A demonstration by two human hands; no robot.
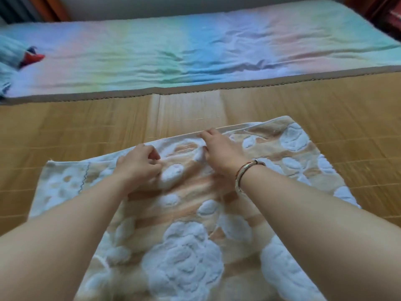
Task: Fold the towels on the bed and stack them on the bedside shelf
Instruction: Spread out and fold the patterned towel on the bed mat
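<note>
Towel: beige and pale peach ground with raised white rose shapes, a plain cream band along the far edge, a thin dark zigzag stitch line near the left end. Bamboo mat: golden tan, fine parallel slat lines, grey-brown woven edging on the far side. Sheet: soft rainbow stripes fading through pale blue, pink, yellow, green and aqua. Bracelet: silver with a red and dark thread alongside. Cloth at far left: light blue, with a red and navy bit showing.
</note>
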